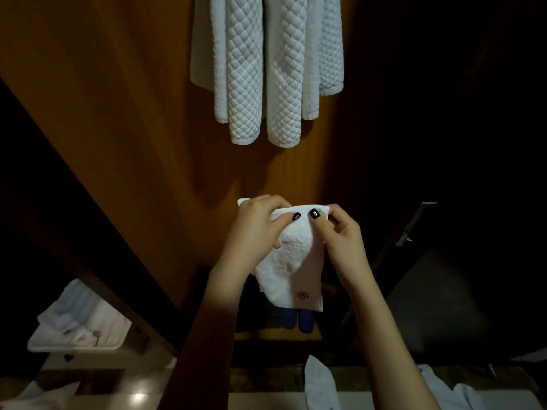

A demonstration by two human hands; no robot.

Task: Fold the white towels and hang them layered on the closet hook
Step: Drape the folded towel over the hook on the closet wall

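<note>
Head view: both hands [257, 229] [340, 235] pinch soft terry towel [288, 273] below quilted towels [266, 69].

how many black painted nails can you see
2: one black painted nail on the left hand thumb, one on the right hand thumb, both on the small white terry towel. Other nails may be hidden behind it.

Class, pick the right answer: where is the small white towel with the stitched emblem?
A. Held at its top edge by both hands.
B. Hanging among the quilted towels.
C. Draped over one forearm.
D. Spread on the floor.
A: the left hand and right hand both pinch the top edge of the small towel, which hangs down between them.
</note>
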